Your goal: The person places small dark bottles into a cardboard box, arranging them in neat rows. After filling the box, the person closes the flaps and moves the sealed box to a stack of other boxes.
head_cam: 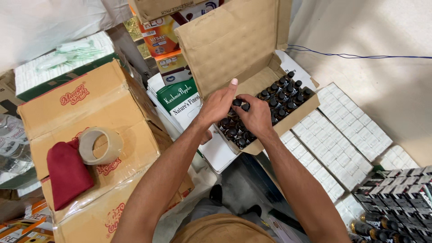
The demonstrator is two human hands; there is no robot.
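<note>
Small dark bottles [274, 101] are packed upright in an open cardboard box [288, 122]. One black-capped bottle [237, 102] is pinched between the left hand [219, 104] and right hand [256, 116], fingers curled. Being likely glass, smooth and breakable, it is best gripped below the cap

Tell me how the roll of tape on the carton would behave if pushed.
The roll of tape is a round ring leaning on a red cloth pouch, so a nudge would likely tip or roll it. The carton top slopes, so it may slide off. It looks stiff and fairly light.
</note>
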